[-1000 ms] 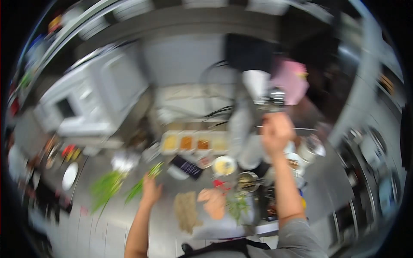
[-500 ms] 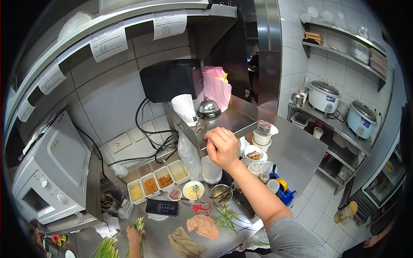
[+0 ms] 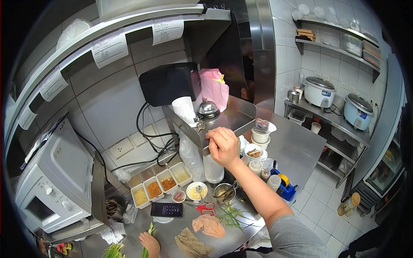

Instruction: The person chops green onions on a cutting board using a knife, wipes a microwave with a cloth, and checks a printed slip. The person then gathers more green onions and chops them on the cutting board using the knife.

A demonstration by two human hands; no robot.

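My right hand (image 3: 223,146) rests with curled fingers on the front edge of a raised metal shelf (image 3: 223,124). No object shows in it. Low in the view, my left hand (image 3: 149,244) is closed round a thin bunch of green stalks (image 3: 149,232). More green stalks (image 3: 113,250) lie left of it. A phone (image 3: 167,210), red-handled scissors (image 3: 205,208), a peach-coloured cloth (image 3: 209,225) and a beige cloth (image 3: 189,243) lie on the metal counter to the right of my left hand. Loose green leaves (image 3: 232,217) lie beside the peach cloth.
A microwave (image 3: 56,185) stands at left. Food trays (image 3: 154,189), a yellow-filled bowl (image 3: 197,191) and a metal pot (image 3: 224,194) line the counter's back. A bell (image 3: 208,109) and black device (image 3: 168,84) are by the raised shelf. Rice cookers (image 3: 320,92) stand right.
The view has swung toward the right and steadied. My right hand has stayed at the raised shelf's edge. The left still holds stalks, now lower in the view.
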